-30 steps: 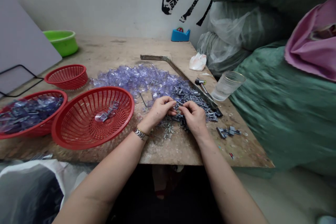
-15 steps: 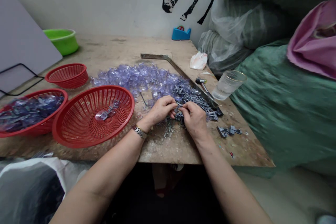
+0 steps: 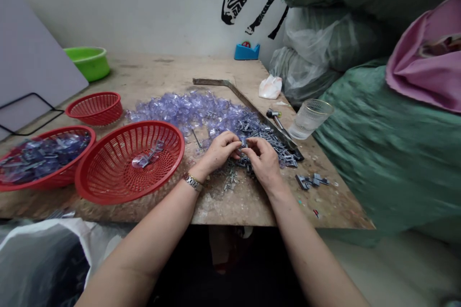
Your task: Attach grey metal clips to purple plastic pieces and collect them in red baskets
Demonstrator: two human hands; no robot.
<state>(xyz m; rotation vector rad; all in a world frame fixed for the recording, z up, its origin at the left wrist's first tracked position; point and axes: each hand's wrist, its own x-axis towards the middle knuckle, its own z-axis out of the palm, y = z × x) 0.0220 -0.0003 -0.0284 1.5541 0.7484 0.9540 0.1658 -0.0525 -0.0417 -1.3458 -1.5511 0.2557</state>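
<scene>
My left hand (image 3: 222,149), with a metal watch at the wrist, is closed in a pinch of thumb and forefinger. Facing it, fingers bent inward, my right hand (image 3: 264,159) pinches too. Their fingertips nearly meet around a small grey plastic piece (image 3: 244,144), mostly hidden by the fingers. Right behind and beside them spreads a pile of grey plastic parts (image 3: 275,144). Farther left lies a heap of clear purple plastic pieces (image 3: 194,105). Small metallic bits (image 3: 230,181) are scattered on the table below my hands.
A red basket (image 3: 86,177) holds one assembled clear-and-grey piece; another red basket (image 3: 92,135) beside it is full of them. A bent metal bar (image 3: 248,100) borders the pile. At right stand a glass (image 3: 310,119) and a screwdriver-like tool (image 3: 279,120). Green sacks (image 3: 396,153) crowd the table's right edge.
The view has shifted slightly. My hands stay together at the same spot, while the right fingers have turned and spread a little around the small piece.
</scene>
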